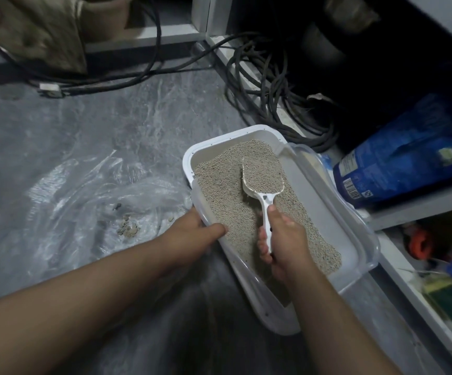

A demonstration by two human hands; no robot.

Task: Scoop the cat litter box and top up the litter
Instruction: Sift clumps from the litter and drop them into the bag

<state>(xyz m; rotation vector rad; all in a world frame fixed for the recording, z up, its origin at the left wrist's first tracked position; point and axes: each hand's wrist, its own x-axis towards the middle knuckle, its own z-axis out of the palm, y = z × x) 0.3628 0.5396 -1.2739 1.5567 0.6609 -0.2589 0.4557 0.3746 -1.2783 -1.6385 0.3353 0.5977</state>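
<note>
My right hand [284, 239] grips the scoop [264, 185], heaped with litter [227, 190], over the litter box [354, 239]; my left hand [192, 234] clamps the box's near rim.

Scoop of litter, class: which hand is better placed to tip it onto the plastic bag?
Right. The right hand grips the loaded scoop; the left hand holds the litter box rim, beside the plastic bag.
</note>
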